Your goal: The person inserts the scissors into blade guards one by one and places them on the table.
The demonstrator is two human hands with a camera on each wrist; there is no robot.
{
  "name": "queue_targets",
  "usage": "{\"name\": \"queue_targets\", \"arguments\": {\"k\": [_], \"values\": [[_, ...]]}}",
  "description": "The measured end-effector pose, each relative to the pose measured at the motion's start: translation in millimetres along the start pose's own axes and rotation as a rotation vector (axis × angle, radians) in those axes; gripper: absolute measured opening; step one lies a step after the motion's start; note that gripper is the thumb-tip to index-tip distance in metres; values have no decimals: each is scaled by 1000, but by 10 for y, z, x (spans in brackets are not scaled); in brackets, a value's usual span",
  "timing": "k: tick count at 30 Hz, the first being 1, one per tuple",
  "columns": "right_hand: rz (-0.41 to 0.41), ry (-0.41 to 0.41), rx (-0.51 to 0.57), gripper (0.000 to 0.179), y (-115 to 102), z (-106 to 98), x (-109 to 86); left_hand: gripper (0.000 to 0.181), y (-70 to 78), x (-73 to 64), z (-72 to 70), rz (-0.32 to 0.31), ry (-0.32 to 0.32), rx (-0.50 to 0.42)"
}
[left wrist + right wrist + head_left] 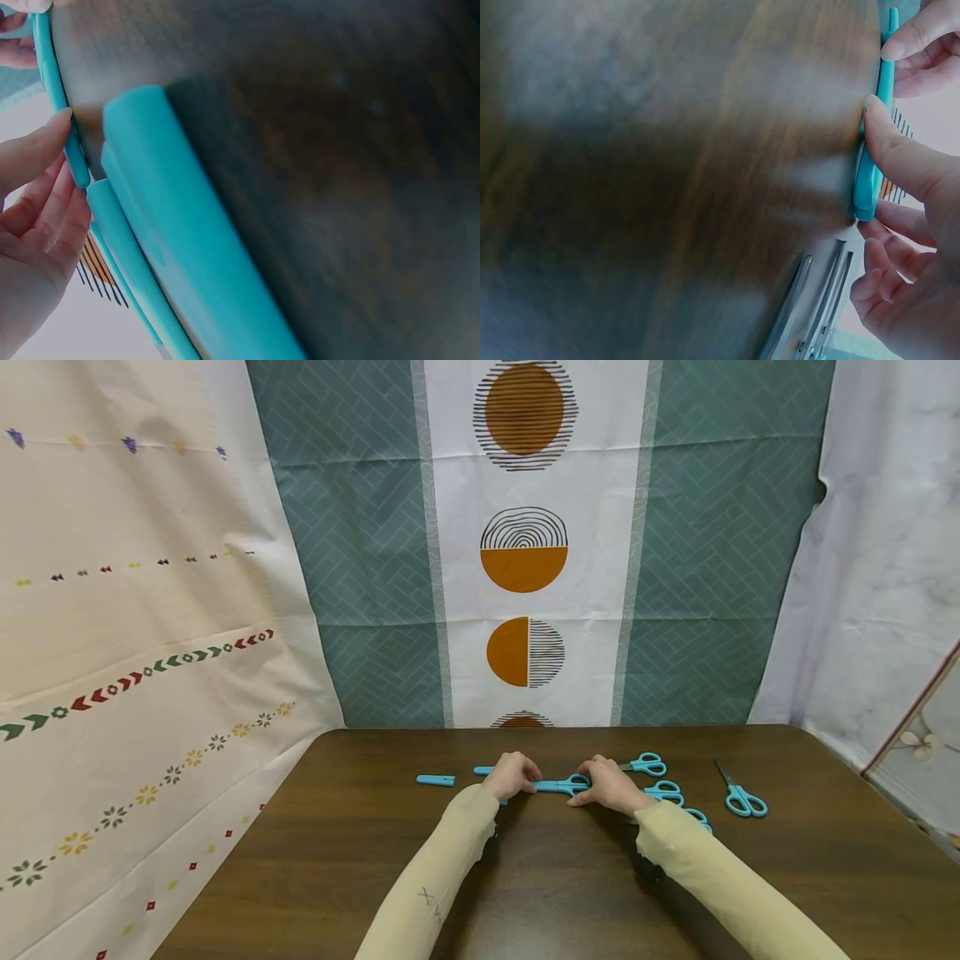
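Observation:
Between my two hands lies a pair of turquoise scissors (578, 781), its blades inside a matching blade cover (551, 786). My left hand (512, 775) pinches the cover near its closed end; the thumb and fingers show on it in the left wrist view. At the other side, my right hand (606, 787) holds the handle loops, with the thumb along the near side in the right wrist view (907, 180). Two loose blade covers, one large in front (187, 225) and one behind (139, 262), lie beside my left hand.
Several uncovered scissors lie right of my right hand, including one pair (648, 765) behind it and another (744, 800) farther right. A loose cover (436, 780) sits at far left. Patterned cloths (375, 568) hang behind the brown wooden table (555, 893).

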State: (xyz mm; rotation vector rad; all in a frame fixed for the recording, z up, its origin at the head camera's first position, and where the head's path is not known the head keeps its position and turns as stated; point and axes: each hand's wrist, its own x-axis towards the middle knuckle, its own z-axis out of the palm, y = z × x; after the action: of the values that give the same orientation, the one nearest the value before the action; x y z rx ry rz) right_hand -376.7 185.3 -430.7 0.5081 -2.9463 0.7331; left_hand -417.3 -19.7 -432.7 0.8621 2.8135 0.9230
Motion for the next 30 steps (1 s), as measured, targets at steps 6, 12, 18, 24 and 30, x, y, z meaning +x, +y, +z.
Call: {"name": "queue_targets", "arguments": {"k": [6,12,18,24,30], "values": [[-16,1,34,64,24,-25,-28,19,-13,-37,5,-6,-8,4],[0,26,92,63,26,-90,-44,25,-32,-113,-58,7,8,-62],[5,29,110,60,3,-151,-64,26,-69,-151,-137,38,18,-134],[-3,33,137,60,-2,-206,-87,26,-50,-214,-217,62,24,-155],[-60,75,137,57,13,-258,-90,26,-68,-265,-266,99,49,-193]]}}
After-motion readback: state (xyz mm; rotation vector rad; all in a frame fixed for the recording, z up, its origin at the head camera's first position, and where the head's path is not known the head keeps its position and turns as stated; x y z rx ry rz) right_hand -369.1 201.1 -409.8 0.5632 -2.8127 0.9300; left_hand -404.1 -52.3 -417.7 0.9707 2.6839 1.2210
